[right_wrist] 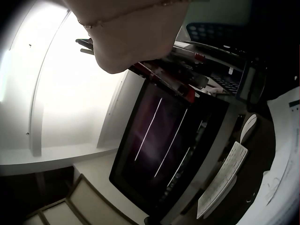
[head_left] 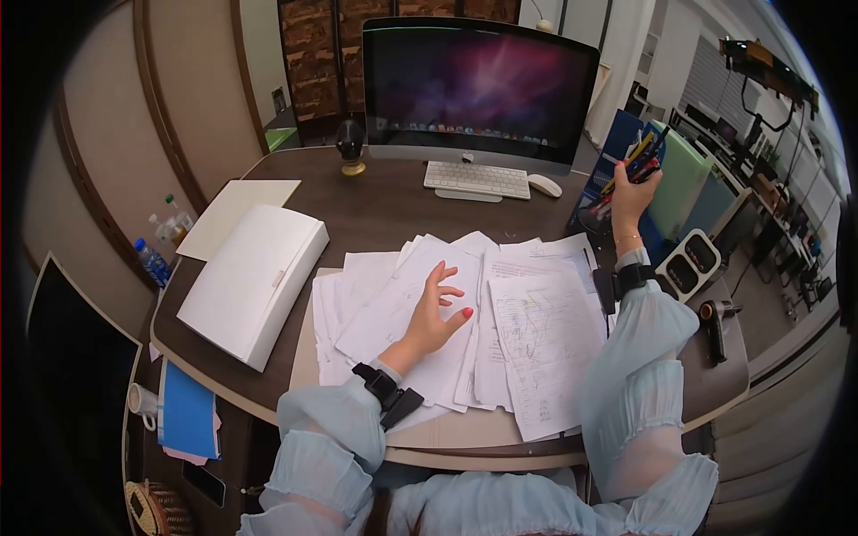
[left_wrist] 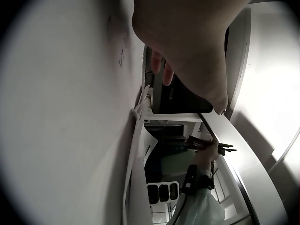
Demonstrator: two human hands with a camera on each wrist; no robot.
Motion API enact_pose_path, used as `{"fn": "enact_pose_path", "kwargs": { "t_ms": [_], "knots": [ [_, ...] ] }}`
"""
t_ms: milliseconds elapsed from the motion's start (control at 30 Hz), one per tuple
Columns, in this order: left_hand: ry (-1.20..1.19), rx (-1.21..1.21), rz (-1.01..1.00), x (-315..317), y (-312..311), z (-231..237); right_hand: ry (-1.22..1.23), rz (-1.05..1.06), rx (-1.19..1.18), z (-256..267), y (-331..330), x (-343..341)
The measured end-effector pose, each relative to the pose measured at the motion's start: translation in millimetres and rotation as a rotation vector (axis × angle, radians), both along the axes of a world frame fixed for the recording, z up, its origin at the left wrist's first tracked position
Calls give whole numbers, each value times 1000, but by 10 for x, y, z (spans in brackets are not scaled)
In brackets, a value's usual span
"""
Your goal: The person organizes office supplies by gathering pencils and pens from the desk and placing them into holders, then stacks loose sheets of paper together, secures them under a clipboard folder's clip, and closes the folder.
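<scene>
My right hand (head_left: 633, 204) grips a bunch of pens (head_left: 645, 154) at the right side of the desk, close over a dark pen holder (head_left: 592, 220). In the right wrist view, the pens (right_wrist: 164, 78) stick out past the hand on both sides, some of them red. The left wrist view also shows that bundle of pens (left_wrist: 225, 148) in the raised right hand. My left hand (head_left: 431, 320) is over the spread papers (head_left: 380, 299), fingers apart and loosely bent, holding nothing. Handwriting covers the nearest right sheet (head_left: 545, 348).
A blue file rack (head_left: 617, 143) and green folder (head_left: 684, 183) stand beside the right hand. Behind the papers are a keyboard (head_left: 478, 180), mouse (head_left: 544, 186) and monitor (head_left: 474, 89). A white file box (head_left: 250, 281) lies left. A power socket strip (head_left: 690, 265) sits right.
</scene>
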State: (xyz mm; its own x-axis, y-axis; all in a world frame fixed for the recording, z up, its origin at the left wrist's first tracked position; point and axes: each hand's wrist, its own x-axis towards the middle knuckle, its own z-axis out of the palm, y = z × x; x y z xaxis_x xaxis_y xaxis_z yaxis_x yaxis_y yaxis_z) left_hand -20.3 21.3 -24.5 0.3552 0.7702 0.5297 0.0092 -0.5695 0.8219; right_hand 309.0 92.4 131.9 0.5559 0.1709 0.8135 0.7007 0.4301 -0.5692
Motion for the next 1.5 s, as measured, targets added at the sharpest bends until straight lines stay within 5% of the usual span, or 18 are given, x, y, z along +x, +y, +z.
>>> {"fn": "enact_pose_path", "kwargs": {
  "t_ms": [533,700,833,900,1033,1100,1167,1300,1367,1500],
  "knots": [
    [151,-133,-87,-9,-97,83,80,-55,-253,-817,508,507],
    [141,-102,-67,-2,-110,108,216,375,-301,-869,486,692],
    [105,-108,-20,2,-66,40,-164,-122,-213,-646,198,695],
    [95,-156,-29,13,-52,2,-139,-85,-204,-529,-155,596],
    [128,-352,-82,27,-35,-49,-234,341,-717,-854,-927,635],
    [178,-390,-116,38,-14,-88,-168,409,-1387,-947,-1291,477],
    [170,-396,-181,51,1,-132,-261,424,-1449,-1076,-1556,228],
    [91,-453,-305,55,-34,-129,30,535,-1475,-1076,-1741,-149],
    [117,-476,-348,65,-109,14,406,753,-1282,-1194,-1693,-179],
    [39,-490,-313,64,-64,-42,255,795,-974,-1390,-1384,-65]
  ]
}}
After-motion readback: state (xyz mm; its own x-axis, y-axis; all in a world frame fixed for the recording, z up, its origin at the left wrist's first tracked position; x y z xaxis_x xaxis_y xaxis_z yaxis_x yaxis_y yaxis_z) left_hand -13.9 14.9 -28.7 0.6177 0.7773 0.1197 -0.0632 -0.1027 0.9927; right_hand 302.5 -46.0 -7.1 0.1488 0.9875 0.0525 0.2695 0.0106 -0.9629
